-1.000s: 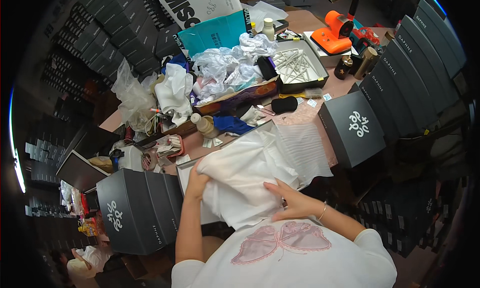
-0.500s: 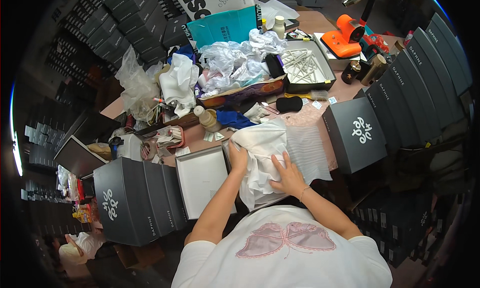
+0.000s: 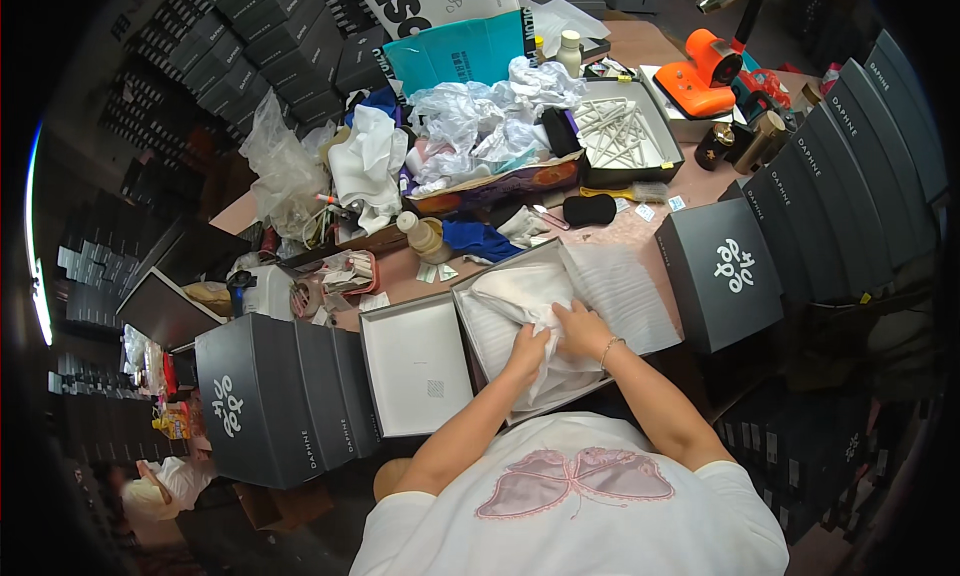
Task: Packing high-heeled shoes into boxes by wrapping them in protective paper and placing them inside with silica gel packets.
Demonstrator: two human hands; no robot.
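Both hands are over an open shoe box (image 3: pixel 460 306) on the table in front of me. In it lies a soft white cloth (image 3: pixel 515 288), bunched toward me. My left hand (image 3: pixel 528 352) pinches a fold of the cloth near its middle. Close beside it, my right hand (image 3: pixel 583 331) is closed on the same cloth, fingers bent into it. A thin white foam sheet (image 3: pixel 628 301) lines the box and spreads over its right side. Whatever lies under the cloth is hidden. Left of the box, touching it, is a shallow lid (image 3: pixel 415 351) with its white inside up.
Stacked dark shoe boxes flank me, left (image 3: pixel 270 401) and right (image 3: pixel 722 271). Behind are a beige bottle (image 3: pixel 423 238), blue cloth (image 3: pixel 475 240), black sponge (image 3: pixel 590 211), brush (image 3: pixel 640 192), heaped crumpled paper (image 3: pixel 460 121), a box of white sticks (image 3: pixel 625 131) and an orange tool stand (image 3: pixel 695 91).
My hands have come together and gathered the cloth, which was spread wide under my palms. More of the box's back edge and lining now shows. The whole view has shifted slightly.
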